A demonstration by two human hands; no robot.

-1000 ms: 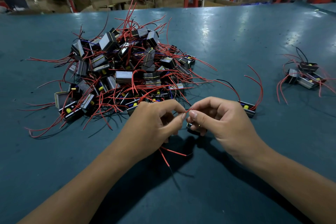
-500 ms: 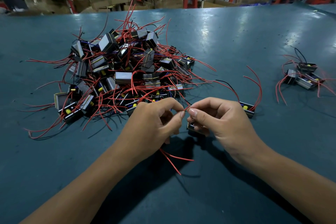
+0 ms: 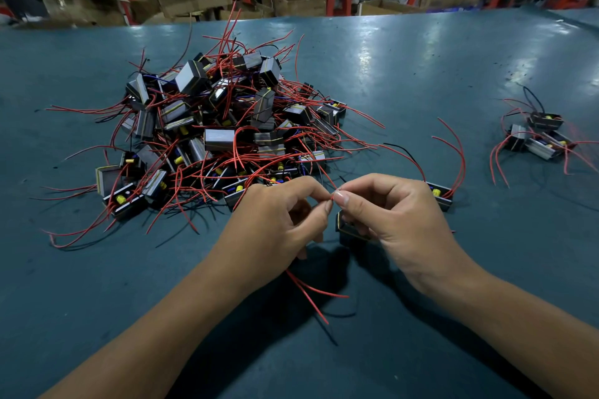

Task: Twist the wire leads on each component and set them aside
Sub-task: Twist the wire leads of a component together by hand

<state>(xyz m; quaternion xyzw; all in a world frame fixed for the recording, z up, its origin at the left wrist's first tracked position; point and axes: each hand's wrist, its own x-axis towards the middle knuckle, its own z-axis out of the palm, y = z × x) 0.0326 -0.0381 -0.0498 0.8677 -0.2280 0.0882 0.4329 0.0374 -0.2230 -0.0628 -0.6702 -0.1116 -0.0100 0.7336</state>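
2 bare forearms, left hand [image 3: 275, 220], right hand [image 3: 398, 214], no sleeves

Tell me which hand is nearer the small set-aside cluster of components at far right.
Right. The right hand lies between the set-aside cluster and the left hand, which sits further left, beside the big pile.

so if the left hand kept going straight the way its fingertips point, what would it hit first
The right hand: the left hand points rightward, its fingertips nearly touching the right thumb at the red wire lead they both pinch. Depth looks matched.
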